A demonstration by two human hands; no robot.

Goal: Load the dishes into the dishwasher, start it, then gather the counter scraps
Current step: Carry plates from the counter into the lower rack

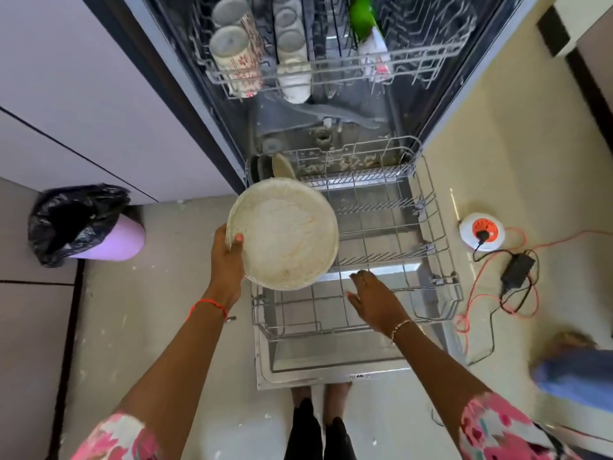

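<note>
- While the dishwasher (pixel 331 363) is standing open, the left hand (pixel 229 257) is gripping a soiled plate (pixel 285 234) by its rim, tilting it above the left of the pulled-out lower rack (pixel 441 227) for slotting.
- The right hand (pixel 374 300) is hovering slack and empty over the rack's front, seemingly readying to steady the plate.
- Two dishes (pixel 282 166) are already standing in the rack's back-left corner; cups (pixel 232 44) are sitting upturned in the upper rack (pixel 331 69), likely for draining.

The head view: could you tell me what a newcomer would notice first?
The left hand holds a soiled cream plate over the dishwasher's pulled-out lower rack, while the right hand hovers open above it. On the floor to the left stands a lilac bin with a black liner.
</note>
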